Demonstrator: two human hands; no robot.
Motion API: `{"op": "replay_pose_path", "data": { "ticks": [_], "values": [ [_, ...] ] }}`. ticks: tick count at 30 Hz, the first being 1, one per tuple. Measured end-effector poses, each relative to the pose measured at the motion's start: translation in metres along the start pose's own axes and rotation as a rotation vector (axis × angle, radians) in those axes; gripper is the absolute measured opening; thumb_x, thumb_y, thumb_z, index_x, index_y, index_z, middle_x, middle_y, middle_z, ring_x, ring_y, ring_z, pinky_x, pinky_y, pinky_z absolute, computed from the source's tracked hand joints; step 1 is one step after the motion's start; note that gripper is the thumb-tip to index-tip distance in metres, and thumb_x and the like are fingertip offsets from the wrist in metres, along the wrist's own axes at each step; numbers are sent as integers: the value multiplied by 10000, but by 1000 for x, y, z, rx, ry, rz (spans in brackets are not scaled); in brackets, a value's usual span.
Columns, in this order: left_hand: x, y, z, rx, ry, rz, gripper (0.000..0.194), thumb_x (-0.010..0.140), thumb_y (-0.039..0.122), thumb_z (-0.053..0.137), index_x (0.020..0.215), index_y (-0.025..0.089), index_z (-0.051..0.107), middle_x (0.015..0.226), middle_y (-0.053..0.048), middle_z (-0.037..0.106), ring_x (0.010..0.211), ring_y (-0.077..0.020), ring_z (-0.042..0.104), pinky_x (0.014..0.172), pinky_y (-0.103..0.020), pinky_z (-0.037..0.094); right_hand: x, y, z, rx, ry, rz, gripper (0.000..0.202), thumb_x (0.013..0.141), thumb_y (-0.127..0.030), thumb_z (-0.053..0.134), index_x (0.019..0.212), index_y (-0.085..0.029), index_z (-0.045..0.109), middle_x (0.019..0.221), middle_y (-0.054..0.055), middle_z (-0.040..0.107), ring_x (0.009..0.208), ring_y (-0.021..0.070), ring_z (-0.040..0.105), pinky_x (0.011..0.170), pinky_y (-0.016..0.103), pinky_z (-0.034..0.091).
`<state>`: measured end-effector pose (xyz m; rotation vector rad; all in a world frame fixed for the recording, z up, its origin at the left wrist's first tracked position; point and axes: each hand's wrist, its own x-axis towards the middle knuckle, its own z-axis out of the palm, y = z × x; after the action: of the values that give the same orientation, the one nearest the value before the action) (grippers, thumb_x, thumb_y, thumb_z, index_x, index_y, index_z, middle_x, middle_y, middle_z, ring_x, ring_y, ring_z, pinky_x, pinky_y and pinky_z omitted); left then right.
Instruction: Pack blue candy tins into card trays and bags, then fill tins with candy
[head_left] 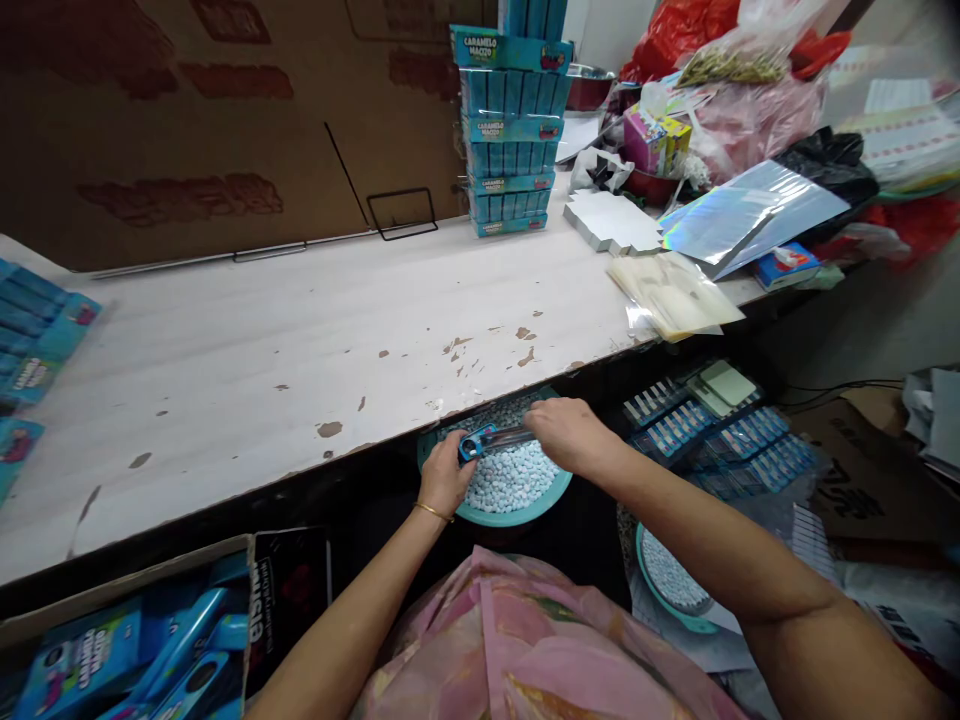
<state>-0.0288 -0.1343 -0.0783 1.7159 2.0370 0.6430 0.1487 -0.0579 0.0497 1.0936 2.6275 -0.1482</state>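
My left hand (444, 474), with a gold bracelet at the wrist, grips a small blue candy box (477, 442) that has a dark round mark on its front. My right hand (568, 432) is closed on a shiny, narrow, scoop-like tool (511, 437) whose far end reaches the box; its exact kind is hard to make out. Both hands are over a teal basin (525, 516) filled with small pale-blue candies (511, 478). The basin sits at my lap, partly under the table edge.
A white worn table (300, 340) lies ahead, with stacked blue candy packs (514, 150) at the back. At lower left stands a carton (247, 600) of blue boxes. To my right are a second candy basin (671, 575), packed trays (720, 430) and plastic sheets (757, 215).
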Motion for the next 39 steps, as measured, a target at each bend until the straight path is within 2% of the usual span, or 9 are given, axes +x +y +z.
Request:
{"op": "replay_pose_path", "data": {
  "ticks": [2,5,10,13,16,20,25,32,39],
  "values": [
    [-3,-6,-3,-50,20,-19,307,709,250,526,1010,203,491,823,-26,590,784,-172,552,702,-274,425,-6,21,20,6,1,88,236,767,-91,379,843,-182,584,856,92,622,819,207,590,648,280,430],
    [-7,-15,-9,-118,50,-58,323,702,283,535,1012,202,492,843,-26,600,770,-167,558,683,-270,430,0,38,72,94,-52,271,269,783,-76,348,890,-164,578,886,112,620,845,200,586,687,286,419],
    [-10,-23,-17,-169,133,-131,339,691,363,536,989,204,515,849,-19,620,710,-153,560,662,-271,437,40,5,151,303,-60,317,326,758,-55,362,969,-168,583,965,92,626,928,176,563,747,251,395],
    [-11,-27,-19,-217,141,-169,361,679,403,540,974,194,524,798,-7,621,688,-146,556,652,-264,439,55,-6,170,415,-15,329,326,770,-88,365,981,-181,595,973,71,633,918,174,567,735,242,397],
    [-12,-31,-19,-270,156,-170,367,677,411,542,966,185,525,812,-11,619,721,-147,559,677,-263,438,52,7,174,524,29,328,299,806,-142,360,969,-189,606,946,43,644,873,161,578,702,232,409],
    [-11,-33,-18,-271,162,-180,381,678,416,541,981,187,519,850,-23,621,755,-159,565,700,-276,438,37,34,161,666,104,280,259,797,-145,391,920,-175,616,848,10,651,784,121,580,658,199,412],
    [-7,-21,-13,-169,107,-127,343,687,338,542,1000,199,512,853,-26,613,757,-165,564,694,-280,435,25,42,111,753,249,143,222,778,-178,438,872,-187,639,774,6,646,725,124,569,651,211,407],
    [-2,-4,-4,-13,43,-36,330,700,239,530,1025,204,487,861,-38,587,840,-187,549,730,-284,423,16,13,33,244,83,27,305,774,-114,399,947,-243,615,968,28,627,903,161,558,708,235,393],
    [-3,-1,-3,-6,17,-22,312,698,209,525,1006,195,487,867,-44,589,851,-191,549,735,-282,420,15,-29,1,-22,13,-69,252,776,-100,377,830,-158,616,840,113,613,811,215,576,644,283,420]
  ]
}}
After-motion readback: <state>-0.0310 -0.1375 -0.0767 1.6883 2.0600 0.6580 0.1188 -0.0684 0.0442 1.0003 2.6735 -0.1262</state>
